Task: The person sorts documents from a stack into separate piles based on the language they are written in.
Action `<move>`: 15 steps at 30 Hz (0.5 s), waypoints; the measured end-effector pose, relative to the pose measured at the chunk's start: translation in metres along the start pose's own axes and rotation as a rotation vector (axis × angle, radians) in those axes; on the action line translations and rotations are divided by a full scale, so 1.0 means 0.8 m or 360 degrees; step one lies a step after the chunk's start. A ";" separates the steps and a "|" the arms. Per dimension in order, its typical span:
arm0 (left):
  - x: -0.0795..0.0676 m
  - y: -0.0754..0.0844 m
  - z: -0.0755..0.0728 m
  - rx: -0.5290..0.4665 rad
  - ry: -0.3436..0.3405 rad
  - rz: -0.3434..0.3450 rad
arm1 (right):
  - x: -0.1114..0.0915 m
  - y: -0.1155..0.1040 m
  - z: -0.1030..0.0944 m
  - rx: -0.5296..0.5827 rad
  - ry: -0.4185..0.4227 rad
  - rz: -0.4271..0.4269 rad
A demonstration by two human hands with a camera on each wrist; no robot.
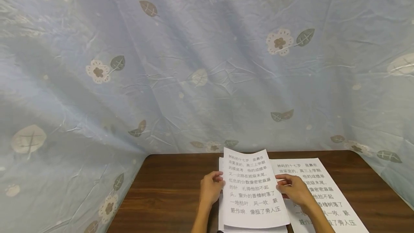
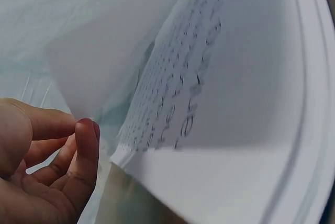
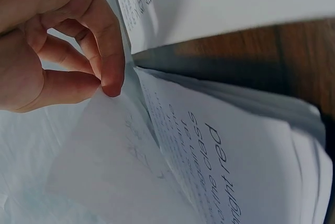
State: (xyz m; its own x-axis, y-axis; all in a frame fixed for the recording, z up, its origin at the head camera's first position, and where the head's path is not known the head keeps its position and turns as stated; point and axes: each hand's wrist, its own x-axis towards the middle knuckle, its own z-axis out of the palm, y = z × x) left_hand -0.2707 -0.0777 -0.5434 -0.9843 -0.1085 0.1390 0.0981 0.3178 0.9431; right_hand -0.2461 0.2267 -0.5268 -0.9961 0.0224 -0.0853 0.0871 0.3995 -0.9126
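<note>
A printed sheet of paper [image 1: 250, 190], covered in large Chinese characters, is raised over a paper stack [image 1: 221, 216] and bows along its length. My left hand [image 1: 211, 189] pinches its left edge between thumb and finger; the left wrist view shows the sheet's pale back [image 2: 112, 51] rising from that pinch. On the opposite edge, my right hand [image 1: 294, 191] holds it between thumb and fingertip, close up in the right wrist view [image 3: 78, 51]. Beneath, the stack's top page [image 3: 209, 130] carries printed lines in Latin letters, and its layered edges fan out slightly.
Another sheet with matching Chinese text [image 1: 344, 213] lies to the right, partly covered by my right hand and forearm. Everything rests on a dark wooden table [image 1: 161, 190] with rounded far corners. A pale blue curtain [image 1: 200, 110] with flowers and leaves hangs behind and at the sides.
</note>
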 end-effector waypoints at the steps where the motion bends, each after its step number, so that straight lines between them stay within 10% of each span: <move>1: 0.000 0.001 0.002 -0.0015 0.0000 -0.0009 | 0.000 0.001 -0.002 -0.0010 0.0001 0.0001; 15: -0.007 0.008 0.032 -0.0051 0.0004 -0.0046 | -0.006 0.015 -0.035 -0.0096 -0.0007 0.0018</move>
State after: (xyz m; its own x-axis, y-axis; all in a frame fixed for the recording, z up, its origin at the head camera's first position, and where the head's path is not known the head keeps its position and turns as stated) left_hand -0.2687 -0.0509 -0.5461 -0.9864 -0.1198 0.1123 0.0743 0.2842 0.9559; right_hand -0.2407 0.2573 -0.5261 -0.9950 0.0231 -0.0975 0.0974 0.4536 -0.8859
